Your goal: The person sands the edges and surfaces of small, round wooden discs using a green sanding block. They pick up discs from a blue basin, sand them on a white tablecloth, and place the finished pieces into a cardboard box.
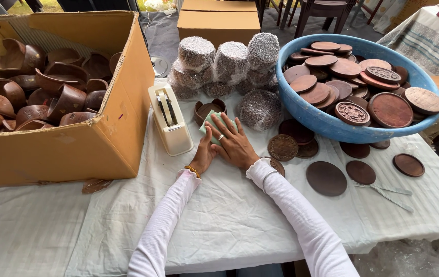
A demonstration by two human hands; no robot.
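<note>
My right hand (236, 144) lay flat on the green cloth (215, 125), fingers spread; my left hand (204, 154) sat beneath it, grip hidden, just right of the tape dispenser (170, 119).

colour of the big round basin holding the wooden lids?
Blue: the large round plastic basin shows clearly in the head view.

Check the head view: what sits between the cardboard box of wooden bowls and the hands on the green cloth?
Head view: a cream tape dispenser stands on the white tablecloth between the cardboard box and the hands pressing the green cloth.
</note>
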